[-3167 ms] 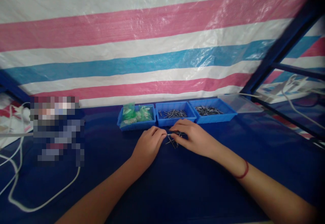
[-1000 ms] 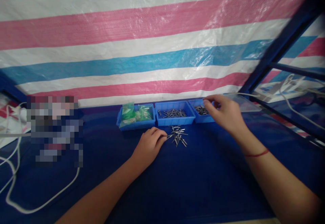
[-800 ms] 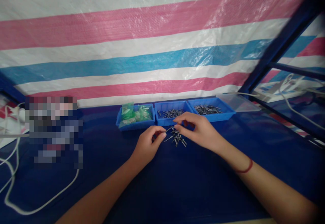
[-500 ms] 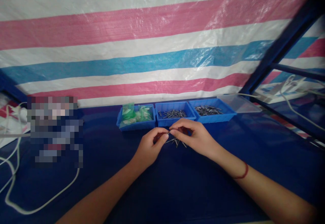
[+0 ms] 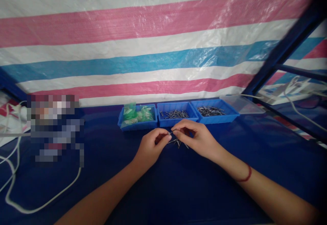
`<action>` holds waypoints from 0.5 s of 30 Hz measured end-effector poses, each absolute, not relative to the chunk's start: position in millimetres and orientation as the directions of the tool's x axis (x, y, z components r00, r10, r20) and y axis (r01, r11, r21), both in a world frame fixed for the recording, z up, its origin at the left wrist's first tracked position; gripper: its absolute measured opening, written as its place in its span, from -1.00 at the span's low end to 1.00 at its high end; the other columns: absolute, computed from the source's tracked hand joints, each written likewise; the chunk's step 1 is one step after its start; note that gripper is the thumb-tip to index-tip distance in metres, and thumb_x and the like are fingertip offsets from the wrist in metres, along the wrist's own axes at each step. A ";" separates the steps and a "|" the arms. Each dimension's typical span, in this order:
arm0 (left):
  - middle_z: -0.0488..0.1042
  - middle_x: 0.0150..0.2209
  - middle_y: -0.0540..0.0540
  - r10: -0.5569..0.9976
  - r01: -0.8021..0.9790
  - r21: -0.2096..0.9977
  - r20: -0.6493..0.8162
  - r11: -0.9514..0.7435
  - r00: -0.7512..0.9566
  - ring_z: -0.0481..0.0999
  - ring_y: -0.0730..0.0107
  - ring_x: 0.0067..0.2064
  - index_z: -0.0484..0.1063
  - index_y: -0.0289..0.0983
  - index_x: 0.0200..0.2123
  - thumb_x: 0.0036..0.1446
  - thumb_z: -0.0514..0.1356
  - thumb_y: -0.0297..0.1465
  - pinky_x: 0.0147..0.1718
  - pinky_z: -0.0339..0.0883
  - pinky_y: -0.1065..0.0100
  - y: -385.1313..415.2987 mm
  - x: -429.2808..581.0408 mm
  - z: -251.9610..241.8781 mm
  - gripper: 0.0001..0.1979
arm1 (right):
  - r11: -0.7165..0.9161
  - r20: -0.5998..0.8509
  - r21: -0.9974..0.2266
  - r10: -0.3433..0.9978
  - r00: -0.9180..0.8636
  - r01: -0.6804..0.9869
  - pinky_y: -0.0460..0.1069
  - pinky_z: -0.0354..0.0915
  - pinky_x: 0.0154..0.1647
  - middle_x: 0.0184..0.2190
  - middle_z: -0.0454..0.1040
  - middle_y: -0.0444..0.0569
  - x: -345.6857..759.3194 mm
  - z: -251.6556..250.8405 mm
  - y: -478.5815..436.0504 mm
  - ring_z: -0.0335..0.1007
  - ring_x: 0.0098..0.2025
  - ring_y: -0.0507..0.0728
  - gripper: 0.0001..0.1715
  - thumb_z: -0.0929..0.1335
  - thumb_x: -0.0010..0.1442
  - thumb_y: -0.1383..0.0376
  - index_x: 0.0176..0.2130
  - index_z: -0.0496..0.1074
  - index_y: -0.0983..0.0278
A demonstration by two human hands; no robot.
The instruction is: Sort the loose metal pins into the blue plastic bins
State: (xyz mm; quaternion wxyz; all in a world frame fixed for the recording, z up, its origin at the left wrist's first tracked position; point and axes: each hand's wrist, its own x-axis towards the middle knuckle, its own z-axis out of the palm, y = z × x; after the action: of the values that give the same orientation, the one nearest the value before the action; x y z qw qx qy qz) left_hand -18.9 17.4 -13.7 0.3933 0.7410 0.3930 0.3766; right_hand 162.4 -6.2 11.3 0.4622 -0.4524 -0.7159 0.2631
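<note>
Pins [image 5: 178, 142] lie between both hands, near blue trays [image 5: 177, 114].

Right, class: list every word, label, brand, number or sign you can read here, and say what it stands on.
None can be read. The striped tarp, the three blue trays and the green packets show no legible print; the patch at left is blurred out.

Makeshift assembly workshop, striped tarp wall [image 5: 153, 48], blue parts bins [image 5: 177, 120], metal pins [image 5: 176, 114]
</note>
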 end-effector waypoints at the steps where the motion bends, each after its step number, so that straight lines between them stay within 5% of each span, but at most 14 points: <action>1: 0.51 -0.35 -0.04 0.881 0.287 0.877 0.256 -0.385 0.399 0.49 0.38 -0.32 0.44 -0.28 -0.31 0.14 0.19 -0.30 -0.34 0.34 0.44 17.2 -18.8 -13.0 -0.85 | 0.452 0.423 -0.795 0.891 -0.164 0.405 -0.03 0.20 -0.46 -0.38 0.49 -0.04 162.8 10.8 -5.6 0.30 -0.44 0.06 -0.86 0.32 0.18 0.25 -0.32 0.46 0.24; 10: 0.49 -0.36 -0.03 0.880 0.317 0.840 0.333 -0.441 0.340 0.47 0.41 -0.35 0.42 -0.27 -0.29 0.17 0.16 -0.31 -0.37 0.32 0.44 17.2 -21.2 -9.7 -0.86 | 0.565 0.487 -0.667 0.824 -0.290 0.486 -0.01 0.27 -0.36 -0.38 0.43 -0.04 166.0 9.3 -3.0 0.33 -0.37 0.07 -0.89 0.30 0.20 0.31 -0.32 0.43 0.23; 15: 0.47 -0.32 -0.02 0.828 0.439 0.716 0.373 -0.543 0.418 0.44 0.40 -0.33 0.41 -0.24 -0.19 0.18 0.15 -0.30 -0.29 0.32 0.38 16.5 -22.9 -8.5 -0.83 | 0.575 0.503 -0.618 0.813 -0.292 0.537 0.00 0.29 -0.35 -0.36 0.45 -0.02 172.1 8.8 2.5 0.35 -0.36 0.09 -0.86 0.28 0.22 0.30 -0.32 0.44 0.23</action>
State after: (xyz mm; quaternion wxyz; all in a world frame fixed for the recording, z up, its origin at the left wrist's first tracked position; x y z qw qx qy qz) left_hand -22.9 16.5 -8.5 0.2664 0.7989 0.3966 0.3654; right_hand 172.1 2.5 8.8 0.4119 -0.4294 -0.7859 0.1679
